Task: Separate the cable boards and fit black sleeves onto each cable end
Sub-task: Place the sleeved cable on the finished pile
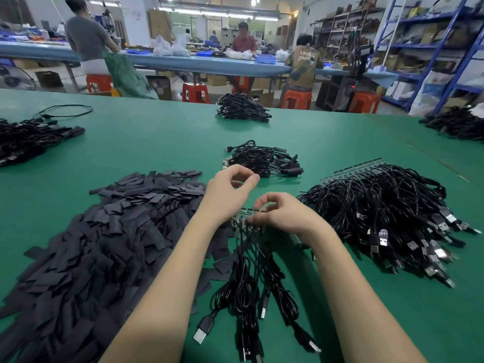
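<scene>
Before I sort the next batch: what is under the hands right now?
Under the right hand lies a strip of cable boards, its cables trailing toward the camera. The hand covers the strip's right part. The left hand hovers above.

Your left hand (230,187) hovers raised, fingers loosely curled with thumb and forefinger nearly meeting, holding nothing. Your right hand (282,214) sits lower, fingers curled down, pinching the board strip (245,214). Both forearms are bare.
</scene>
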A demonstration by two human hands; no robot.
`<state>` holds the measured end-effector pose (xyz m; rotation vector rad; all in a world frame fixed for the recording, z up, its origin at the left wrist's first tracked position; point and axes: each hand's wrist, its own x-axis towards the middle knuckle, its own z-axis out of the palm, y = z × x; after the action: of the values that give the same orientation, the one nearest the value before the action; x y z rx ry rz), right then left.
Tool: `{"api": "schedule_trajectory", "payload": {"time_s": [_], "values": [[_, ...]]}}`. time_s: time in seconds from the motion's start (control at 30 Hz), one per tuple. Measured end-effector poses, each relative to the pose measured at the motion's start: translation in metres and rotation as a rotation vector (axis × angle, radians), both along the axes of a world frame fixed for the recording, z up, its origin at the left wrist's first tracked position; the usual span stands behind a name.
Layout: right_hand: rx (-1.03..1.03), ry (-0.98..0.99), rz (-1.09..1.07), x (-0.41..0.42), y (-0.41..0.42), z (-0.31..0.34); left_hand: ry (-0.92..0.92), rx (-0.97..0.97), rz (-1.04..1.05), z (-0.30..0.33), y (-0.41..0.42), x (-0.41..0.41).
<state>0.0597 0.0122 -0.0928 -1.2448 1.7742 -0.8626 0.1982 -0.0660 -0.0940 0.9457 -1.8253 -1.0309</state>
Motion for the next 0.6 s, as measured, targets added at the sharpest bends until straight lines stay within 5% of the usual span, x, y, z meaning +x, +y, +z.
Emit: {"api": "schedule_trajectory", "payload": {"time_s": [0.1, 0.23, 0.6], "values": [[-0.053, -0.456, 0.000, -0.013, 0.007, 0.004, 0.031, 0.167, -0.060, 0.002, -0.001, 0.005], [-0.171, -0.768, -0.056, -0.015, 0.007, 0.007, 0.276, 0.506, -0.300, 0.008, 0.009, 0.008], [-0.221, -0.812, -0.077, -0.009, 0.008, 0.001, 0.415, 0.658, -0.347, 0.010, 0.007, 0.016]]}}
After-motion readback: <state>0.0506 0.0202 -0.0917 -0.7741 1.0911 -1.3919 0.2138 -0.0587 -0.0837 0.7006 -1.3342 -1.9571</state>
